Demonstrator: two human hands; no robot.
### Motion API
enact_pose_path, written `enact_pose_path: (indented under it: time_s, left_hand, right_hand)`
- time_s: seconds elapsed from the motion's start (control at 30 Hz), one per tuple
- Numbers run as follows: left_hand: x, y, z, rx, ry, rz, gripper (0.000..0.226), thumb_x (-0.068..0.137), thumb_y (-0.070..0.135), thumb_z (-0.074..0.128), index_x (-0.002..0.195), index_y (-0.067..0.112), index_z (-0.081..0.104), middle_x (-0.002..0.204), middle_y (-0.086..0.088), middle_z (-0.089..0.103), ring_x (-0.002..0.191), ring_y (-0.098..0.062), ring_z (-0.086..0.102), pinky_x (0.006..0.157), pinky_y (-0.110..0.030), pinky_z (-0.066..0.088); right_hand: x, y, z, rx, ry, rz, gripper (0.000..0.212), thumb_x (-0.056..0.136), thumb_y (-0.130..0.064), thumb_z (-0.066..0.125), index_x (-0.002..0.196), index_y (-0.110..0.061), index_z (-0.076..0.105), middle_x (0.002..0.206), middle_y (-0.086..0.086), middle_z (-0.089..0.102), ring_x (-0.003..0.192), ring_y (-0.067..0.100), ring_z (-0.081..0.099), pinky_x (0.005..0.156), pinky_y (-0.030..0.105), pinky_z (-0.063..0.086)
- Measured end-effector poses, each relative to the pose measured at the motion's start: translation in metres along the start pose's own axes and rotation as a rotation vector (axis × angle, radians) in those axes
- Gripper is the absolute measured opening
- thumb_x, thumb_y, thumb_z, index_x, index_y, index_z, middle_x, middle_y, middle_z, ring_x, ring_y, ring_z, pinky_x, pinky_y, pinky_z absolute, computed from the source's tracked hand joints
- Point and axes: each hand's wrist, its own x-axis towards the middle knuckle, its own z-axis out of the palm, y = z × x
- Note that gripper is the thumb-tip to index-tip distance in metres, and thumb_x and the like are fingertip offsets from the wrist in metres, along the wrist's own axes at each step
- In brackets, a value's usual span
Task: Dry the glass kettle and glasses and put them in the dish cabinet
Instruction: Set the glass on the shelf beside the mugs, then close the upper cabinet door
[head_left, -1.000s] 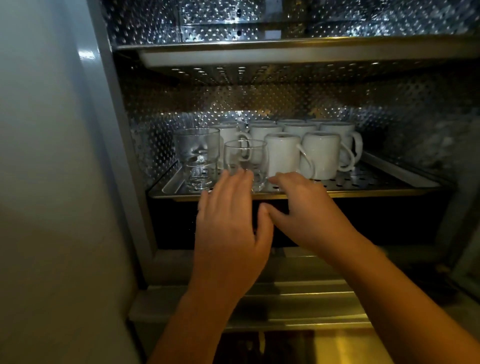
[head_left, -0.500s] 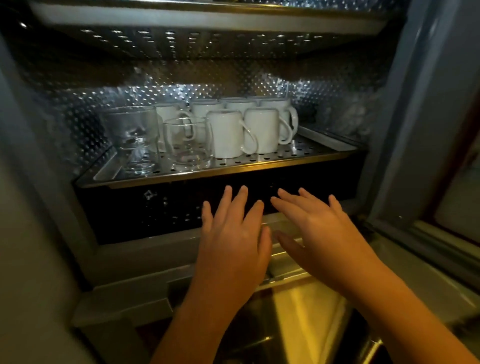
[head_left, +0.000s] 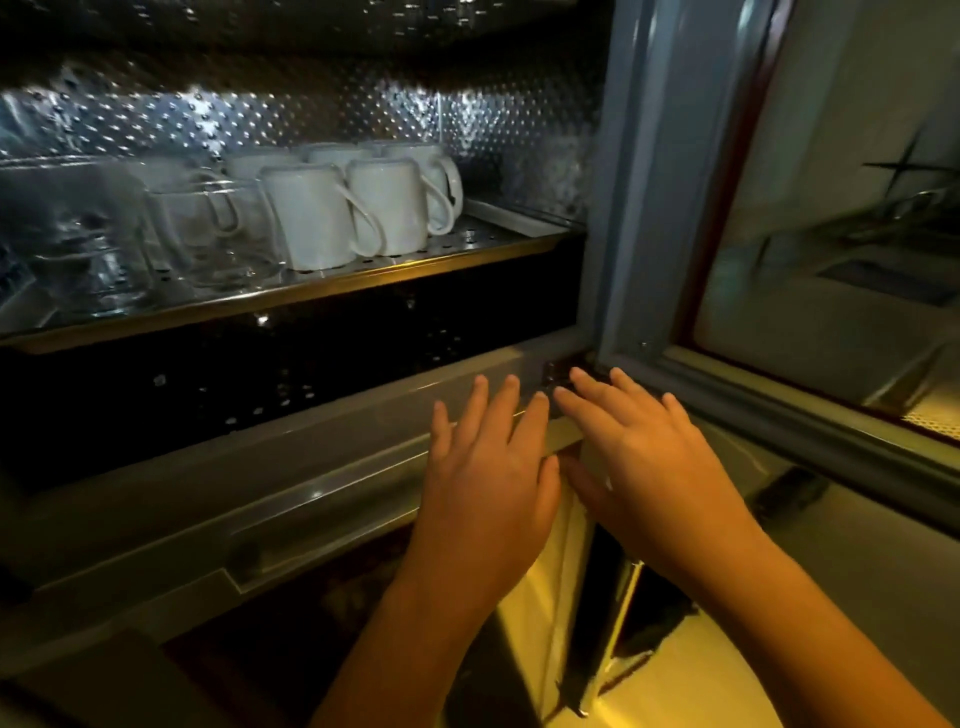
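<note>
Two clear glasses stand upside down on the perforated metal shelf (head_left: 467, 244) inside the dish cabinet: a taller one (head_left: 78, 244) at the far left and a shorter one (head_left: 208, 234) beside it, both blurred. My left hand (head_left: 488, 467) and my right hand (head_left: 644, 457) hover side by side below the shelf, over the cabinet's lower frame (head_left: 311, 441), fingers spread, holding nothing. No glass kettle is in sight.
Several white mugs (head_left: 353, 213) stand upside down on the shelf to the right of the glasses. The cabinet's open door with a glass pane (head_left: 831, 234) hangs at the right. A shiny steel surface (head_left: 545, 597) lies below my hands.
Both hands have drawn back from the shelf edge and the shorter glass, down and to the right. The view has swung right, bringing the open door into sight.
</note>
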Motion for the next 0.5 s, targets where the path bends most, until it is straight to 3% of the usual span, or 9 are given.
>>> enact_pose_path:
  time_s: [0.13,0.27,0.3,0.37,0.4,0.47,0.5]
  left_hand:
    - [0.003,0.028,-0.003,-0.038,-0.024,0.041,0.046,0.082,0.035,0.044,0.12,0.015,0.06,0.125,-0.011,0.06,0.119,-0.032,0.052,0.093,-0.054,0.024]
    - [0.006,0.064,-0.012,-0.152,-0.016,0.084,0.046,0.093,0.031,0.044,0.137,0.019,0.043,0.147,-0.007,0.035,0.14,-0.029,0.023,0.104,-0.048,0.0]
    - [0.005,0.074,-0.014,-0.141,-0.005,0.108,0.045,0.092,0.03,0.046,0.135,0.019,0.045,0.146,-0.008,0.038,0.138,-0.029,0.027,0.103,-0.048,0.003]
    - [0.002,0.094,-0.014,-0.134,-0.015,0.142,0.042,0.087,0.031,0.049,0.126,0.016,0.056,0.135,-0.01,0.051,0.13,-0.032,0.041,0.1,-0.051,0.014]
    - [0.001,0.104,-0.017,-0.143,-0.046,0.142,0.042,0.088,0.032,0.046,0.124,0.016,0.057,0.134,-0.01,0.053,0.129,-0.032,0.043,0.099,-0.051,0.015]
    - [-0.003,0.124,-0.021,-0.151,-0.039,0.179,0.044,0.092,0.035,0.038,0.131,0.018,0.051,0.142,-0.008,0.044,0.135,-0.029,0.034,0.103,-0.049,0.009]
    - [-0.006,0.133,-0.02,-0.18,-0.036,0.196,0.046,0.096,0.035,0.036,0.139,0.021,0.04,0.15,-0.005,0.031,0.142,-0.025,0.019,0.105,-0.045,-0.001]
  right_hand:
    - [-0.02,0.013,-0.018,-0.014,-0.022,0.059,0.057,0.095,-0.038,0.04,0.146,-0.032,0.014,0.156,-0.01,0.006,0.144,0.017,-0.002,0.114,0.044,0.006]
    - [-0.044,0.038,-0.032,-0.067,-0.001,0.095,0.058,0.095,-0.039,0.039,0.146,-0.033,0.012,0.156,-0.011,0.003,0.144,0.016,-0.003,0.115,0.044,0.006]
    - [-0.051,0.045,-0.034,-0.078,0.014,0.101,0.059,0.094,-0.039,0.042,0.146,-0.033,0.014,0.155,-0.01,0.006,0.144,0.017,0.0,0.115,0.044,0.008]
    - [-0.065,0.056,-0.04,-0.117,0.045,0.1,0.064,0.083,-0.034,0.064,0.14,-0.026,0.035,0.15,-0.001,0.03,0.139,0.027,0.025,0.107,0.052,0.027]
    - [-0.072,0.063,-0.041,-0.13,0.07,0.108,0.066,0.071,-0.03,0.077,0.13,-0.02,0.05,0.139,0.005,0.047,0.129,0.033,0.042,0.095,0.058,0.039]
    - [-0.089,0.079,-0.039,-0.168,0.138,0.151,0.066,0.054,-0.026,0.087,0.114,-0.014,0.064,0.12,0.01,0.063,0.109,0.037,0.059,0.076,0.061,0.047]
    - [-0.097,0.084,-0.042,-0.188,0.135,0.173,0.065,0.054,-0.026,0.087,0.114,-0.014,0.064,0.119,0.009,0.063,0.108,0.037,0.06,0.076,0.06,0.048]
